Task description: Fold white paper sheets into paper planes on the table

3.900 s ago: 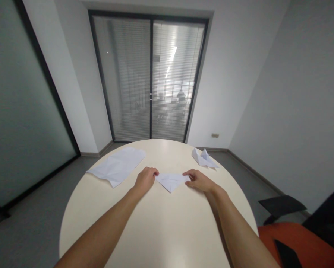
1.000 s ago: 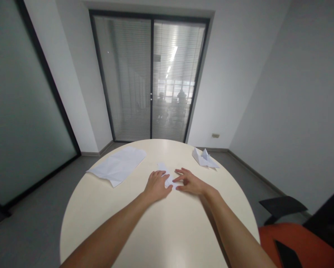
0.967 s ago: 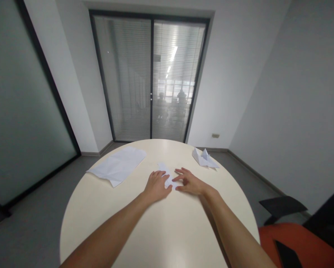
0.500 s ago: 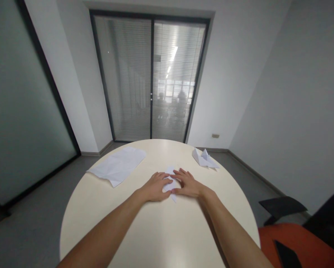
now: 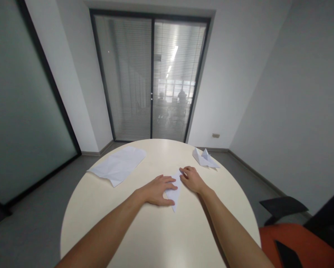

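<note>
A small piece of folded white paper [image 5: 173, 195], narrow and pointed at its near end, lies on the round table in front of me. My left hand [image 5: 159, 190] rests on its left side with the fingers spread flat, hiding part of it. At the paper's far right corner is my right hand [image 5: 192, 179], its fingers curled and pinched together on the edge.
A large creased white sheet [image 5: 119, 163] lies at the table's far left. On the far right stands a folded paper shape [image 5: 205, 160] with raised points. An orange chair [image 5: 301, 242] is beside the cream table [image 5: 144, 238] at right.
My right hand has shifted up and right, away from my left hand, and its fingers have curled in. More of the folded paper shows, and its pointed end sits nearer me.
</note>
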A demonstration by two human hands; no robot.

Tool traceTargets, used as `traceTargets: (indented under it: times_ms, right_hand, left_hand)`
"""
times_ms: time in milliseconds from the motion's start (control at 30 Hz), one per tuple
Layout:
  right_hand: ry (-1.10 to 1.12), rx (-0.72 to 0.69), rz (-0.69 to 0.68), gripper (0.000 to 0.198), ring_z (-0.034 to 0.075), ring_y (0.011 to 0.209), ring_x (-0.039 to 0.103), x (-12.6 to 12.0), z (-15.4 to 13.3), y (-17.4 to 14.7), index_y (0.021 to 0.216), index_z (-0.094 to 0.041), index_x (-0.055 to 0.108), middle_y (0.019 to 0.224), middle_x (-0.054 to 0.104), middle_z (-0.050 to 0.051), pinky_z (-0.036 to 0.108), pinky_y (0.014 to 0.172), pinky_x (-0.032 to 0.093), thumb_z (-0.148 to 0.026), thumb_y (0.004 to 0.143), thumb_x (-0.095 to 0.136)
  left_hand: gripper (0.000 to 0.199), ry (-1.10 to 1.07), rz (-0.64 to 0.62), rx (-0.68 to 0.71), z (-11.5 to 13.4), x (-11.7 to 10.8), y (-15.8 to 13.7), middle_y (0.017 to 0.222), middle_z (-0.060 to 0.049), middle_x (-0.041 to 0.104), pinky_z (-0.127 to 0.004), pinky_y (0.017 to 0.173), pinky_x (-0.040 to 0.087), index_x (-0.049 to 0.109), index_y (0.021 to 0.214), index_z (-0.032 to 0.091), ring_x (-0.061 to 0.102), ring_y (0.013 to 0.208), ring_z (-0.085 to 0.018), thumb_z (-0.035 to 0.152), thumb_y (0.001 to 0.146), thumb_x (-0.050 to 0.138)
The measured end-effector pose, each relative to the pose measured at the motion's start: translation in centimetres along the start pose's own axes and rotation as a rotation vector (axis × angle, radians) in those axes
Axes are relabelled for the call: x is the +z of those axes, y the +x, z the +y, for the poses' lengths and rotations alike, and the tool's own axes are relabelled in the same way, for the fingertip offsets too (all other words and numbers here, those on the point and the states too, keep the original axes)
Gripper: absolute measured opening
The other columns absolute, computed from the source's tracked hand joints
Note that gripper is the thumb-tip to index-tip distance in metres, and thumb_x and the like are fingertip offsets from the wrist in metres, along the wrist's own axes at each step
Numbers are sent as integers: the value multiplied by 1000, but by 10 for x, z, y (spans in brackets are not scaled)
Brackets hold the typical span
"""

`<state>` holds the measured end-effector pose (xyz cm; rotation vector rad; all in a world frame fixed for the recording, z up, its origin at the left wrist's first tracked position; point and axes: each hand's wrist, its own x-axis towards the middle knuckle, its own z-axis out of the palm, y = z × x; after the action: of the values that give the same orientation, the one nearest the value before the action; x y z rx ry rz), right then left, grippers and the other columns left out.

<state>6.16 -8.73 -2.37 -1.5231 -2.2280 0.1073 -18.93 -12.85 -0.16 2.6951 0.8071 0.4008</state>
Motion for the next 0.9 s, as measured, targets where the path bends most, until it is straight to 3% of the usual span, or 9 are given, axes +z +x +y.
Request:
traceTargets:
  times_ms: [200,367,667,900]
  right_hand:
    - [69,16,18,36,26,111,51,6,1,2,120,-16,66,116,62,13,39,99,40,-24,87,54]
    - [61,16,20,40,28,116,51,7,2,3,123,-13,64,124,61,14,40,102,39,-23,85,54]
    - [70,29,9,50,27,110,56,7,-2,8,129,-15,63,119,65,12,37,99,42,-20,79,56]
    - [4,-2,16,43,28,114,53,6,-7,7,122,-15,69,125,63,13,39,101,40,-20,82,55]
  left_hand:
    - [64,19,9,20,-2,2,1,153,-8,43,-53,118,21,58,133,30,36,141,-33,53,75,73]
    - [64,44,12,29,1,0,1,151,-8,45,-54,119,18,59,132,29,38,140,-33,51,74,73]
    - [69,24,10,31,2,-1,1,152,-10,44,-50,118,23,58,133,27,39,140,-33,57,73,73]
    - [69,18,9,20,4,-2,1,152,-10,44,-50,118,23,58,133,27,38,140,-33,57,73,73]
